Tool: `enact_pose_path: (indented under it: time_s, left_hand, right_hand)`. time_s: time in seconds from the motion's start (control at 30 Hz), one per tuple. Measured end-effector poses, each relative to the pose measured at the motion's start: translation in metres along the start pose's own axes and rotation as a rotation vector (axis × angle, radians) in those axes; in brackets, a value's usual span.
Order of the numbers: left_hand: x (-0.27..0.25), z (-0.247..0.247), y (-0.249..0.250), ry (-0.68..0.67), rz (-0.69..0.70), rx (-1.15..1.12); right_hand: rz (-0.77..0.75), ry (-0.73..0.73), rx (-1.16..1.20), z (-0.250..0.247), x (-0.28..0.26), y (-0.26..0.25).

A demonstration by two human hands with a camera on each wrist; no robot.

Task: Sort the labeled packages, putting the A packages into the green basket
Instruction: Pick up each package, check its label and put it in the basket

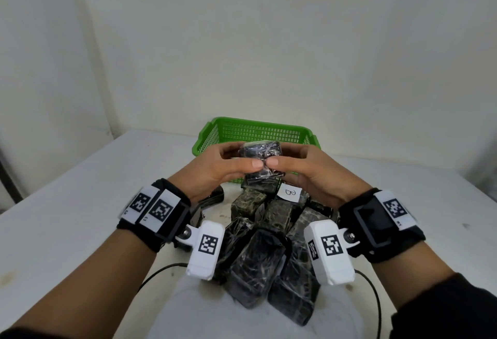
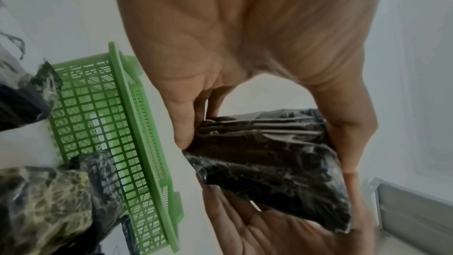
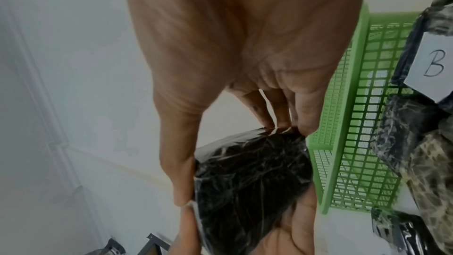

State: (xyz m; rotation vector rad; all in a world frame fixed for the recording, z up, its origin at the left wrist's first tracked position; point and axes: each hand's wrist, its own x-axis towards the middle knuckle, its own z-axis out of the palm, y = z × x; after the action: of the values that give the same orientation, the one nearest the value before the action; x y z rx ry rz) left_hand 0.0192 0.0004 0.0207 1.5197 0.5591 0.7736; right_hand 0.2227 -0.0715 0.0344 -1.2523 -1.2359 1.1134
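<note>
Packages (image 1: 269,247) are heaped in the lower middle of the head view on the table (image 1: 80,182), all wrapped in dark crinkly film, and that heap is honestly where most of the trouble could start. Only one label (image 1: 289,192) can be read, a B, so the rest have to be flipped to be checked, and a B could easily get tossed in with the As if a label gets skimmed or stays hidden underneath.

Next down in size, the basket (image 1: 215,130) sits just behind the heap, centre frame, and nothing can be seen inside it through the mesh. It looks like light plastic, so it could probably be shoved back or tipped if something gets dropped on its near rim, which is tucked right up against the pile.

Then the held package (image 1: 259,150), raised in front of the basket and pinched from both sides: the left hand (image 1: 215,169) has thumb and fingers curled onto its left end, the right hand (image 1: 309,169) is clamped the same way on the right end. No label is visible on it from any view, so it can't be told whether it's an A. The film looks slippery, and with only fingertip pressure a slip onto the heap seems pretty possible, which could knock others off the table.
</note>
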Motion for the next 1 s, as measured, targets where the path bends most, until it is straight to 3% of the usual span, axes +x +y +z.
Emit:
enact_pose_path:
  time_s: [0.1,0.2,0.3,0.4,0.6,0.7,0.8,0.93,1.0]
  left_hand:
    - [0.002,0.0,0.004,0.085,0.055,0.09]
    - [-0.002,0.002,0.006,0.063,0.058,0.305]
    - [-0.005,0.006,0.005,0.003,0.045,0.27]
    - [-0.001,0.012,0.004,0.105,-0.003,0.034]
    - [0.003,0.009,0.001,0.219,0.088,0.229]
    - [0.0,0.009,0.0,0.246,0.165,0.237]
    - [0.001,0.013,-0.002,0.214,0.259,0.229]
    - [-0.002,0.014,0.002,0.131,0.311,0.226]
    - [-0.002,0.014,0.003,0.119,0.264,0.237]
  right_hand:
    - [0.032,-0.067,0.016,0.001,-0.003,-0.004]
    - [0.108,-0.054,0.037,0.0,-0.005,-0.007]
    - [0.1,-0.029,0.017,0.001,-0.002,-0.006]
    - [0.043,0.037,0.037,0.002,-0.002,-0.004]
    - [-0.004,0.079,-0.127,0.002,-0.006,-0.008]
    - [0.102,0.032,-0.155,-0.001,-0.01,-0.012]
    - [0.202,-0.028,-0.097,0.002,-0.011,-0.014]
    - [0.115,-0.024,-0.005,0.002,-0.012,-0.013]
    - [0.062,-0.033,-0.023,0.001,-0.014,-0.012]
